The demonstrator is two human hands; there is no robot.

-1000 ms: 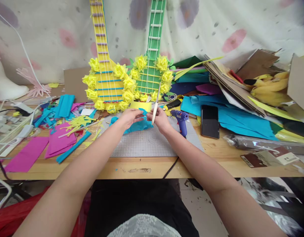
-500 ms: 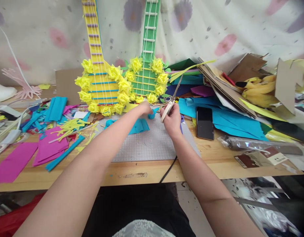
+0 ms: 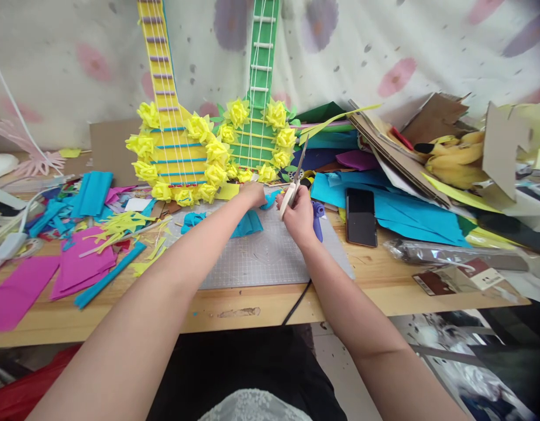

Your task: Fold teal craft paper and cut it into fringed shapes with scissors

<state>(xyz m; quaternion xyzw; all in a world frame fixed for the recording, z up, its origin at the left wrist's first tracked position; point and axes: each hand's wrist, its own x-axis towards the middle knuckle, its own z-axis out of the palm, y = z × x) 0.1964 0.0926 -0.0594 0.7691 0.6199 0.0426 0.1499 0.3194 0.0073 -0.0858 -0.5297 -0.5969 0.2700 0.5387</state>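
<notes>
Cluttered with craft paper, the wooden table carries a grey cutting mat at its middle, and both hands meet at the mat's twelve o'clock edge. The left hand has its fingertips pinched together on a small blue paper scrap, held just above the mat. The right hand is closed around the handles of the scissors, whose blades look almost together and point up toward one o'clock.

To my eye, the scrap is best kept taut and pinched close to the cut line. The blades should open only a little and snip in short bites so the soft paper does not tear.

A larger blue crepe piece lies on the mat at six o'clock from the scrap. A purple glue gun stands just beside the right hand at three o'clock and crowds the wrist, and its black cable trails off the table edge. A phone lies farther out at three. At twelve, the yellow guitar and green guitar stand close to the blade tips. Pink sheets lie at nine o'clock.
</notes>
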